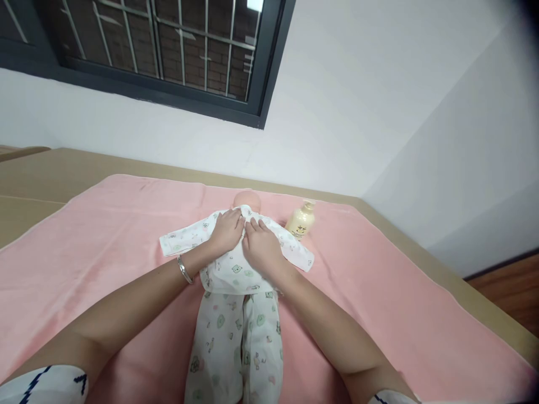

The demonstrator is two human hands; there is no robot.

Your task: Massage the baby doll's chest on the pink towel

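Note:
A baby doll lies on its back, with the top of its bald head (247,198) showing past the collar. It wears a white long-sleeved baby shirt (238,270) with small green and pink prints, sleeves spread to both sides, and matching trousers (221,331). Both my hands meet at the upper chest, near the front middle of the shirt below the collar. My left hand (227,230) has its fingers closed on the cloth there. Against it from the other side, my right hand (263,245) grips the same part with bent fingers. The fingertips partly hide the cloth they hold.
A pale yellow pump bottle (301,220) stands beside the doll's right-hand sleeve. Under everything is a pink blanket (370,292) on a wooden surface (168,173). Behind rise a white wall (320,129) and a barred, dark-framed window (168,45).

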